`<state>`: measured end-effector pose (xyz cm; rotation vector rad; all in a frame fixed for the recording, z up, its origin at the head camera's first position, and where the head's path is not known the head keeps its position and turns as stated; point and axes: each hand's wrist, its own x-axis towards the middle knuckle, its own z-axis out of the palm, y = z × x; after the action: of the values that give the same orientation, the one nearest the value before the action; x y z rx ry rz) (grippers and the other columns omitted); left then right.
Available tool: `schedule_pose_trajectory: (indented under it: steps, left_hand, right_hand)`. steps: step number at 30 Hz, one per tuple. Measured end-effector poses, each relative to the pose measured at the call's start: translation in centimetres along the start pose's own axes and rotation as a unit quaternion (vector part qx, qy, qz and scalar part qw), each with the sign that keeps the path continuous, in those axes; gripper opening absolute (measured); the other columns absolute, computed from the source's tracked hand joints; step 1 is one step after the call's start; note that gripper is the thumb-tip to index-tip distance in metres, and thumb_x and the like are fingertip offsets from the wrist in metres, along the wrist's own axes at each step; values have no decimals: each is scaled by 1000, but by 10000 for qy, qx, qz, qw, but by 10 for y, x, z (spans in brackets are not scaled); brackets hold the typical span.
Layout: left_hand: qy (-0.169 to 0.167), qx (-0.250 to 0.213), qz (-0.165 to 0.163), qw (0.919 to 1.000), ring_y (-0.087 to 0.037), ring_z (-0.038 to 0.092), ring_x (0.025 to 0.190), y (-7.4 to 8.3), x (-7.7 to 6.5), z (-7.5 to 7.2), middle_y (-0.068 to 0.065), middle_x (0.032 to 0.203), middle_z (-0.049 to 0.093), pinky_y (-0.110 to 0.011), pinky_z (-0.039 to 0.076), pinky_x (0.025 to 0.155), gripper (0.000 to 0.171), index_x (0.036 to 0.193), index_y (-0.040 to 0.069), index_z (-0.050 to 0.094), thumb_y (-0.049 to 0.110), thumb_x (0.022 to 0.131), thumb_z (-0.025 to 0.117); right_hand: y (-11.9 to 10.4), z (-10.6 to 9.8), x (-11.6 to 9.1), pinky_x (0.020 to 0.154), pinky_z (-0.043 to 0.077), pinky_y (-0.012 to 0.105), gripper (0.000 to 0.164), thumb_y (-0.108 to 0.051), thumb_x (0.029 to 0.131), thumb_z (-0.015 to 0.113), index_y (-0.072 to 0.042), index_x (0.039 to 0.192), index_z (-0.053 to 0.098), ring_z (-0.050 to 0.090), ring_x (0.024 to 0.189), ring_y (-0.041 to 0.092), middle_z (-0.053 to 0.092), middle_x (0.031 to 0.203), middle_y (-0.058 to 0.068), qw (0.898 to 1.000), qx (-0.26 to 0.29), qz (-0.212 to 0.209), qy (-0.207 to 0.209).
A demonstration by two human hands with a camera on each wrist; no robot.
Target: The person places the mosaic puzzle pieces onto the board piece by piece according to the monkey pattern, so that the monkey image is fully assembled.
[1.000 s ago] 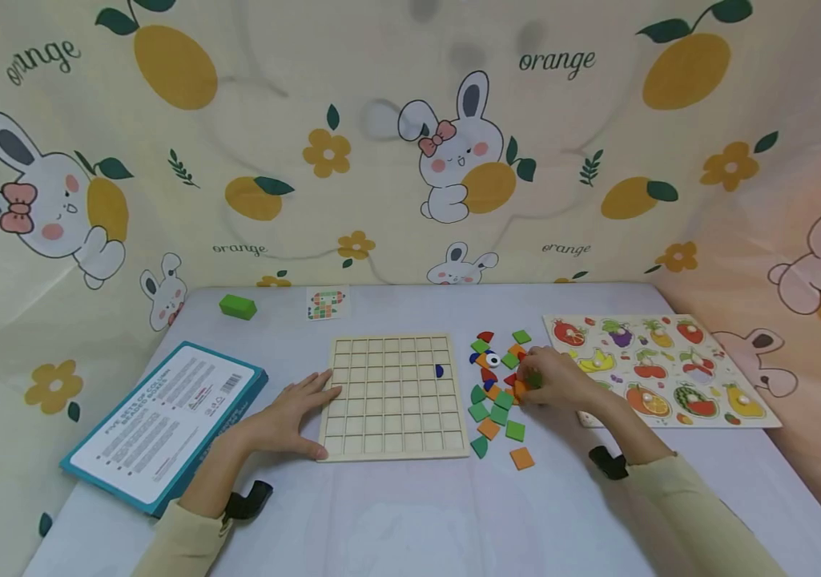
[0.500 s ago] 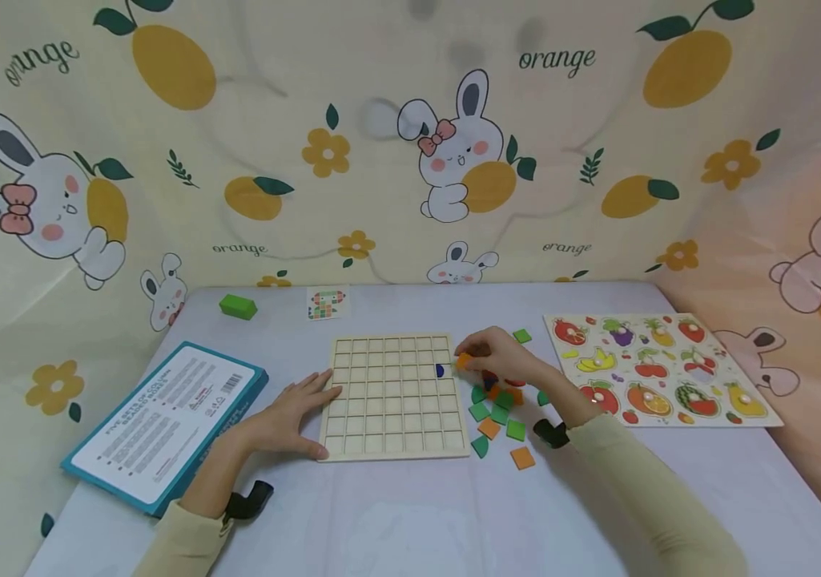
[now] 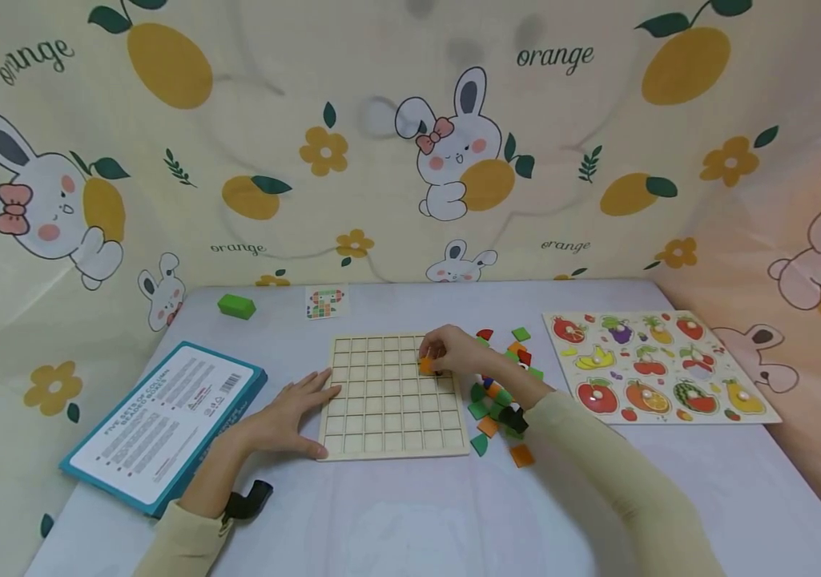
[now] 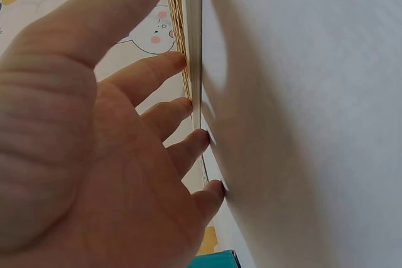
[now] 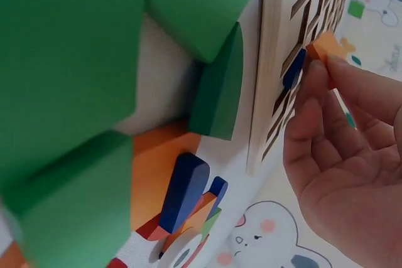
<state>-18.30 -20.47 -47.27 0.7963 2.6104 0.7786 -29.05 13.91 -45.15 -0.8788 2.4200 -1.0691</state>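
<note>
A wooden grid board [image 3: 381,417] lies in the middle of the white table. My left hand [image 3: 289,418] rests along its left side with spread fingers, and in the left wrist view the fingertips [image 4: 182,106] touch the board's edge. Over the upper right cells, my right hand [image 3: 456,353] pinches an orange square tile [image 3: 426,366] between thumb and fingertips. The right wrist view shows this tile [image 5: 325,46] tilted, close to a dark blue half-round piece [image 5: 294,69] set in a cell. In the head view the right hand mostly hides that blue piece.
Loose green, orange, red and blue pieces [image 3: 478,410] lie right of the board. Farther right is a fruit puzzle board [image 3: 641,369]. A blue-edged box [image 3: 165,425] lies at left; a green block [image 3: 237,306] and a pattern card [image 3: 327,303] are at the back.
My right hand has left the pile of pieces and moved left over the board, carrying the orange square tile. The left hand has stayed at the board's left edge.
</note>
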Motion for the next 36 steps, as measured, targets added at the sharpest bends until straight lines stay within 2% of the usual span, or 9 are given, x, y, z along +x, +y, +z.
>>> schedule_pose_trajectory:
  steps: [9,17,25,31,36]
  left_hand:
    - [28,49,12,10000,-47,9,148,0,0,1,-21,163,12,-66,11,113,103,152,3,37,48,72,85]
    - [48,74,-10,10000,-47,9,148,-1,1,1,-20,164,12,-67,13,112,103,153,6,37,48,73,85]
    - [30,61,-122,9999,-45,8,149,0,1,1,-17,164,12,-67,13,112,103,153,8,38,46,71,87]
    - [48,54,-116,9999,-44,8,149,0,0,0,-18,164,12,-67,12,112,103,153,7,38,48,72,86]
    - [27,-27,-5,10000,-46,7,148,-1,-1,-1,-20,164,11,-66,10,113,103,153,4,36,46,73,86]
  right_hand:
    - [2,4,5,70,49,26,13,7,87,71,-1,97,70,56,74,15,64,84,5,9998,-162,-59,-50]
    - [-2,5,2,68,45,28,15,0,87,74,-2,103,74,52,74,15,62,83,2,9967,-765,183,185]
    - [-5,6,2,67,46,27,6,-6,88,75,-4,93,73,54,72,14,63,79,0,9941,-1014,294,237]
    - [-5,7,3,66,46,25,9,-9,88,76,-5,95,76,54,73,12,61,82,-1,9906,-1307,261,298]
    - [-3,1,-4,67,46,27,13,-9,90,74,-4,101,75,53,74,14,63,83,0,9896,-1253,221,668]
